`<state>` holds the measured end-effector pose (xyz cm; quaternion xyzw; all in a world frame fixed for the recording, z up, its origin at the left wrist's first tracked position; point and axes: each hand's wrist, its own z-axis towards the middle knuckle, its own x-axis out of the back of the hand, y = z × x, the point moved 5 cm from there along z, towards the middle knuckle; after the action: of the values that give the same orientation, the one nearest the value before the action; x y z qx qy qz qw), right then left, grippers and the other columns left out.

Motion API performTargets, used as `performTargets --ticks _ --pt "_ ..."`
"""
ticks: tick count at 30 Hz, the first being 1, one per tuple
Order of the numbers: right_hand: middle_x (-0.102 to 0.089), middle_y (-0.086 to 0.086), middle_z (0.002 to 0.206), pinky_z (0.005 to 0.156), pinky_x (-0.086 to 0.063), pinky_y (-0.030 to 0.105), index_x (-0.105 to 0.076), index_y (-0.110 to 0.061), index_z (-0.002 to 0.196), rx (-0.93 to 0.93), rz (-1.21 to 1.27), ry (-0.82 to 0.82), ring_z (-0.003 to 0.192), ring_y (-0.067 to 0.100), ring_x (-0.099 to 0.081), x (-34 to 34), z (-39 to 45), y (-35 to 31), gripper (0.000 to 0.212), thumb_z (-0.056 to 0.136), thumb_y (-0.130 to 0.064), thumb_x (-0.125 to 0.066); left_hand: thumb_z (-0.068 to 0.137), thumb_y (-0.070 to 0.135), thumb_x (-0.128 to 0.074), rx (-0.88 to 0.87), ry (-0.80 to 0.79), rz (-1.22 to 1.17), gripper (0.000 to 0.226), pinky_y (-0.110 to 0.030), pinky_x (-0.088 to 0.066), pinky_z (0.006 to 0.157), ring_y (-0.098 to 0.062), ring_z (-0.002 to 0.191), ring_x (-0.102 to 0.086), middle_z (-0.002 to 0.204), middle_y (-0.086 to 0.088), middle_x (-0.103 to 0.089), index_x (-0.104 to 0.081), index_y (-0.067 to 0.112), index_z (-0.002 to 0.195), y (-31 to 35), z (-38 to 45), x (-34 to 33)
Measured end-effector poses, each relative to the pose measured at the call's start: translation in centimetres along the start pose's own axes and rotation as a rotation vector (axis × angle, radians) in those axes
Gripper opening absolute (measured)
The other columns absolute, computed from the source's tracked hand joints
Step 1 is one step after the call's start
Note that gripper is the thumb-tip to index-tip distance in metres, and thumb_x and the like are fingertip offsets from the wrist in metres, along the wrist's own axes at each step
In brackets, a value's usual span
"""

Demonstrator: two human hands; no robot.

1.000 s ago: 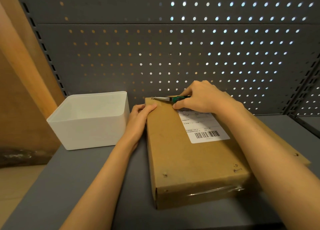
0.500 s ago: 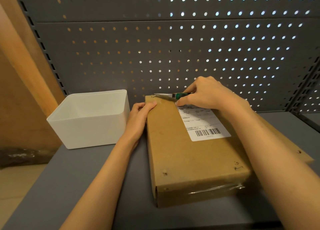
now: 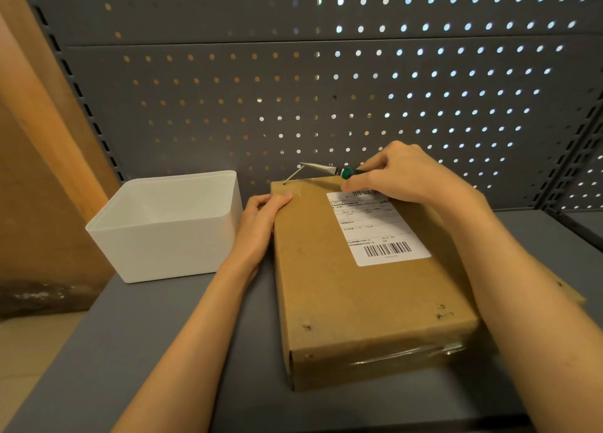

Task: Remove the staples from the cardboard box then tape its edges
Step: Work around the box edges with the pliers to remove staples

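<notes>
A flat brown cardboard box (image 3: 342, 289) with a white barcode label (image 3: 375, 227) lies on the grey shelf. My right hand (image 3: 401, 175) grips a green-handled metal tool (image 3: 321, 168) over the box's far edge. A bent staple (image 3: 292, 175) sticks up from the far left corner, its upper end at the tool's tip. My left hand (image 3: 261, 217) holds the box's far left side, thumb on top. Another staple (image 3: 444, 315) sits near the front right corner, and small holes mark the front left. Clear tape (image 3: 404, 356) runs along the front face.
An empty white plastic bin (image 3: 169, 227) stands to the left of the box, close to my left hand. A grey pegboard wall (image 3: 326, 90) rises right behind the box. A wooden panel (image 3: 39, 139) borders the left side. The grey shelf (image 3: 137, 334) extends toward me.
The tool's tip has risen off the box's far left corner, and the staple now stands lifted out of the cardboard. My left hand has stayed on the box's side.
</notes>
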<state>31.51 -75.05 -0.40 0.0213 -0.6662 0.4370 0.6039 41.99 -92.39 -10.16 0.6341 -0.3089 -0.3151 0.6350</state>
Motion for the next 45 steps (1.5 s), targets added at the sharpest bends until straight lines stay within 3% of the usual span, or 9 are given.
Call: performTargets --ticks 10,13,17,22,31,35,39,42,45 --pt "-0.063 -0.004 0.065 0.055 -0.041 0.026 -0.075 -0.029 0.078 0.027 0.037 0.03 0.063 0.009 -0.053 0.2 -0.4 -0.4 0.026 0.071 -0.053 -0.069 0.082 0.044 -0.061 0.017 -0.002 -0.01 0.033 -0.024 -0.046 0.073 -0.009 0.095 -0.061 0.105 0.005 -0.061 -0.052 0.024 0.106 -0.2 0.2 0.1" --pt "-0.051 -0.012 0.046 0.048 -0.032 0.023 -0.074 -0.035 0.072 0.042 0.065 0.072 0.054 0.007 -0.045 0.4 -0.5 -0.6 0.019 0.07 -0.054 -0.068 0.082 0.044 -0.061 0.019 0.004 -0.005 0.038 -0.025 -0.046 0.074 -0.008 0.094 -0.06 0.104 0.006 -0.06 -0.052 0.022 0.11 -0.2 0.2 0.1" --pt "-0.048 -0.005 0.054 0.048 -0.032 0.021 -0.074 -0.037 0.07 0.083 0.116 0.061 0.056 0.009 -0.04 0.1 -0.6 -1.5 0.018 0.067 -0.054 -0.07 0.081 0.044 -0.061 0.021 0.0 0.001 0.04 -0.024 -0.046 0.073 -0.008 0.094 -0.06 0.103 0.006 -0.06 -0.052 0.021 0.112 -0.1 0.3 0.0" --pt "-0.05 0.005 0.063 0.056 -0.034 0.027 -0.075 -0.025 0.077 0.161 0.115 0.055 0.06 0.009 -0.041 -0.3 -0.7 -4.0 0.028 0.069 -0.051 -0.07 0.081 0.046 -0.061 0.024 0.0 0.024 0.046 -0.025 -0.046 0.073 -0.007 0.094 -0.058 0.102 0.009 -0.057 -0.052 0.019 0.116 0.1 0.2 0.0" --pt "-0.037 -0.002 0.047 0.043 -0.024 0.02 -0.073 -0.013 0.077 0.295 -0.014 0.067 0.048 0.01 -0.029 -3.4 -0.2 -9.3 0.036 0.068 -0.047 -0.068 0.078 0.053 -0.054 -0.003 -0.045 0.095 0.057 -0.042 -0.047 0.087 -0.022 0.1 -0.059 0.107 -0.007 -0.064 -0.058 0.01 0.115 0.7 -0.2 -0.2" --pt "-0.053 -0.002 0.058 0.052 -0.041 0.029 -0.072 -0.013 0.086 0.341 -0.175 0.071 0.063 0.016 -0.049 -4.9 -0.2 -9.9 0.042 0.07 -0.052 -0.068 0.073 0.053 -0.043 -0.032 -0.029 0.103 0.062 -0.045 -0.047 0.094 -0.02 0.106 -0.058 0.116 -0.006 -0.061 -0.052 0.016 0.121 1.0 -0.5 -0.1" --pt "-0.06 -0.004 0.082 0.07 -0.047 0.033 -0.07 -0.015 0.099 0.345 -0.224 0.101 0.09 0.019 -0.056 -5.0 -0.2 -9.4 0.053 0.071 -0.059 -0.065 0.09 0.039 -0.042 -0.024 -0.03 0.125 0.042 -0.047 -0.047 0.095 -0.021 0.107 -0.057 0.116 -0.007 -0.061 -0.051 0.015 0.122 0.7 -0.2 0.0" --pt "-0.064 0.003 0.071 0.054 -0.04 0.027 -0.07 -0.008 0.087 0.299 -0.161 0.118 0.069 0.017 -0.057 -4.4 -0.2 -8.9 0.05 0.068 -0.054 -0.067 0.09 0.042 -0.047 -0.003 -0.011 0.097 0.038 -0.045 -0.047 0.094 -0.021 0.104 -0.059 0.113 -0.007 -0.062 -0.053 0.016 0.118 0.4 0.1 0.0" --pt "-0.048 -0.001 0.051 0.045 -0.032 0.023 -0.069 -0.003 0.081 0.218 -0.048 0.091 0.049 0.01 -0.04 -3.5 -0.5 -8.3 0.04 0.069 -0.042 -0.068 0.084 0.048 -0.055 0.018 0.008 0.093 0.041 -0.037 -0.049 0.088 -0.016 0.099 -0.059 0.108 -0.002 -0.062 -0.052 0.018 0.111 0.2 0.1 0.0"
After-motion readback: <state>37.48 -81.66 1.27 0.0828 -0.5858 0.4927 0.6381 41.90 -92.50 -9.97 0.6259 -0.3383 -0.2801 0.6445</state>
